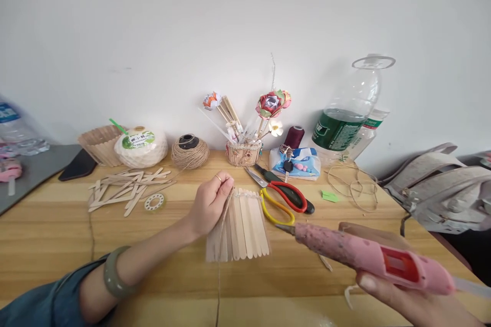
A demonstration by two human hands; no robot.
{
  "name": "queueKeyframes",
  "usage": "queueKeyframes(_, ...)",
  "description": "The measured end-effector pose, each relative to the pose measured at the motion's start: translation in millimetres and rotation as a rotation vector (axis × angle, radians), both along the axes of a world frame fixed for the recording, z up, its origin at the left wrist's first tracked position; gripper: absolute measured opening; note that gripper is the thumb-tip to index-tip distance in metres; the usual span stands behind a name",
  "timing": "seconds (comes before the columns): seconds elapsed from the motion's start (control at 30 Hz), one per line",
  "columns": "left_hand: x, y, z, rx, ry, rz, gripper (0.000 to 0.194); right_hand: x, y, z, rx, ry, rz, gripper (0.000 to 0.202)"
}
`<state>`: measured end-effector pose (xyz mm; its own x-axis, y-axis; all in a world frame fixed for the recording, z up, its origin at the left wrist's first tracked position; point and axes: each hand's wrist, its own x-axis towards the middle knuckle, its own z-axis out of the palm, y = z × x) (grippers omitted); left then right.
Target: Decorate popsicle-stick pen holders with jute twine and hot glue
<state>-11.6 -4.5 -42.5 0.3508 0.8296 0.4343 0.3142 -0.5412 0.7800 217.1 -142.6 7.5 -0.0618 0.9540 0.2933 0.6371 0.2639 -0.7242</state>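
My left hand (211,200) is closed in a pinch at the top left corner of a panel of wooden craft sticks (247,230) set side by side. Between its thumb and fingers runs a strand of brown twine (219,276), which hangs down over the panel's left part toward the front. Glue shows along the panel's top edge. In my right hand (399,286) is a pink hot glue gun (356,253), its metal nozzle pointing left, right of the panel. Scissors (284,196) with red and yellow handles lie just behind the panel's right side.
Loose craft sticks (128,186), a tape roll (154,202) and a twine ball (190,152) lie at left. Behind stand a decorated pot (243,154) with paper flowers, a tissue pack (295,163) and a large bottle (345,117). A bag (441,189) sits at right.
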Motion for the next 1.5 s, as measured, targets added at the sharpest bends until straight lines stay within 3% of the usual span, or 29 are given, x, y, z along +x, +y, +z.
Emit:
queueKeyframes(0.1, 2.4, -2.3, -4.0, 0.006, -0.020, 0.007, 0.026, 7.9, 7.8, -2.1, -0.047, -0.085, 0.182, 0.039)
queueKeyframes(0.2, 4.4, -3.6, -5.7, 0.014, -0.028, 0.020, 0.025, 15.1, 12.6, -7.6, -0.010, -0.152, 0.243, 0.032)
queueKeyframes(0.37, 5.8, -4.2, -5.2, 0.024, -0.011, 0.040, 0.025, 8.9, 10.8, -6.0, -0.032, -0.143, 0.156, 0.041)
queueKeyframes(0.5, 6.7, -5.3, -4.0, 0.035, 0.019, 0.060, 0.024, 3.4, 8.9, -1.0, -0.004, -0.172, 0.213, 0.037)
queueKeyframes(0.7, 9.8, -7.9, -2.0, 0.046, 0.070, 0.076, 0.024, 0.3, 0.8, -12.2, 0.043, -0.093, 0.091, 0.043)
queueKeyframes(0.83, 10.5, -10.0, 1.2, 0.071, 0.126, 0.096, 0.024, 1.3, -0.4, -14.3, 0.033, -0.102, 0.114, 0.038)
queueKeyframes(1.0, 10.5, -11.1, 4.3, 0.108, 0.172, 0.115, 0.024, 2.0, 5.7, -5.1, -0.009, -0.168, 0.199, 0.035)
queueKeyframes(1.23, 10.0, -11.4, 4.3, 0.143, 0.175, 0.131, 0.024, -0.5, 10.6, 5.8, -0.121, -0.341, 0.282, 0.051)
queueKeyframes(1.5, 9.7, -11.3, 3.3, 0.156, 0.181, 0.129, 0.024, 3.0, 9.9, -0.4, -0.095, -0.401, 0.282, 0.054)
